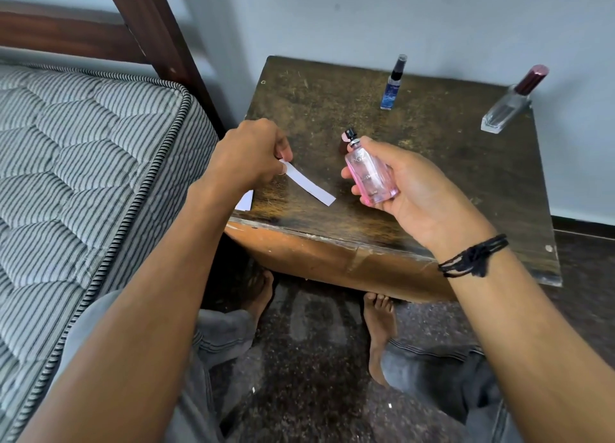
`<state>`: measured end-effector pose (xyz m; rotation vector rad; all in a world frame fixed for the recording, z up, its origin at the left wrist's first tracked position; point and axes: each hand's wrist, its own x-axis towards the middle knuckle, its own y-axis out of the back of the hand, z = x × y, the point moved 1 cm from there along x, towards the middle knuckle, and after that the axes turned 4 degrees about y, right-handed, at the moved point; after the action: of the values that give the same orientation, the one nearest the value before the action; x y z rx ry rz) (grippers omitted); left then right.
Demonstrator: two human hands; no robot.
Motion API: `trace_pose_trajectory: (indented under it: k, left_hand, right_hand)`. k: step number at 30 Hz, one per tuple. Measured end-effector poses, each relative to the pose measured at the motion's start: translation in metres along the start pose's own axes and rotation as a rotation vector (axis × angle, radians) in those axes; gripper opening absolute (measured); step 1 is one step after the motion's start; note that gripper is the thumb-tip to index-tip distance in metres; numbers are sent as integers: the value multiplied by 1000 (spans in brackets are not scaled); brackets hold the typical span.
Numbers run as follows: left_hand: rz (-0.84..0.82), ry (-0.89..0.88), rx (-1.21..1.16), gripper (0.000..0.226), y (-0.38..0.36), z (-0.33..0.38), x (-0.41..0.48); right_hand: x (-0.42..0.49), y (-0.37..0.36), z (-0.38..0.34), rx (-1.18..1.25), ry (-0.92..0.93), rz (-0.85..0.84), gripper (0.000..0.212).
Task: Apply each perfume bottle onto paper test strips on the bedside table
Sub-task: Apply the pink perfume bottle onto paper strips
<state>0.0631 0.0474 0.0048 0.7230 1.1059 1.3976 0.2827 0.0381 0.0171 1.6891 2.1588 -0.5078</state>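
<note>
My right hand (412, 189) grips a pink perfume bottle (371, 176) over the bedside table (432, 163), its uncapped black nozzle pointing up and to the left. My left hand (253, 153) pinches one end of a white paper test strip (311, 184), which slants down to the right above the tabletop, its free end just left of the bottle. A small dark cap (342, 144) stands on the table behind the bottle. More white paper (245, 201) shows at the table's left edge under my left wrist.
A slim blue spray bottle (392, 84) stands at the table's back. A clear bottle with a dark red cap (514, 99) stands at the back right corner. A striped mattress (83, 163) and wooden bedpost (159, 43) are on the left. My knees and bare feet are below.
</note>
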Motion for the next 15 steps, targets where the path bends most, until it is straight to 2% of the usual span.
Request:
trace_pose_trajectory:
  k: [8,15]
  left_hand:
    - [-18,-27,-86,25,0,2,-1]
    - [-123,-121,-377,19,2,15,-6]
  right_hand:
    - [-3,-2,-2,-35,31,-8,34]
    - [-6,1,0,-85,124,-53,19]
